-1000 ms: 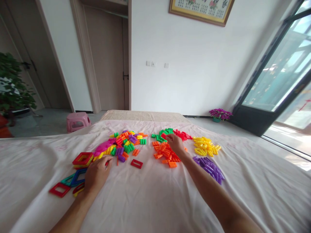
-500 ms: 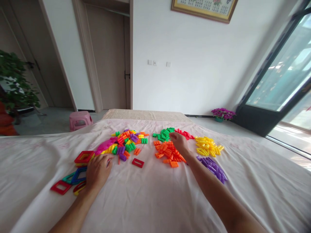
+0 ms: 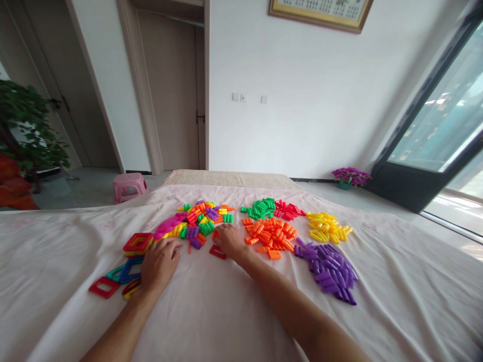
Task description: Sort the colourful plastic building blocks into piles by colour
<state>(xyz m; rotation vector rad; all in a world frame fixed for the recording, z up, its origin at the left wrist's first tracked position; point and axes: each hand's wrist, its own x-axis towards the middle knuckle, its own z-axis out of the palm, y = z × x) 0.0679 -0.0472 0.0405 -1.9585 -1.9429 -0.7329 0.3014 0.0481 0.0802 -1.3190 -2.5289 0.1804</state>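
Note:
My left hand [image 3: 160,264] rests on the cloth beside red square frames [image 3: 138,243] and a blue frame [image 3: 131,270], its fingers bent; whether it holds anything is hidden. My right hand [image 3: 230,241] reaches down by a small red rectangular frame [image 3: 218,252], its fingertips near an orange piece. Between and beyond the hands lies a mixed pile of coloured pieces [image 3: 206,215]. Sorted piles lie to the right: green [image 3: 260,208], red [image 3: 289,210], orange [image 3: 269,234], yellow [image 3: 327,227] and purple [image 3: 332,269].
A pale cloth [image 3: 211,306] covers the surface. Another red frame [image 3: 103,287] lies at the far left. Beyond stand a pink stool [image 3: 130,187], a leafy plant [image 3: 30,125] and a pot of purple flowers [image 3: 350,176].
My right hand has moved left and nearer from the green and orange piles to the small red frame. The view has shifted slightly, and my left hand remains beside the frames.

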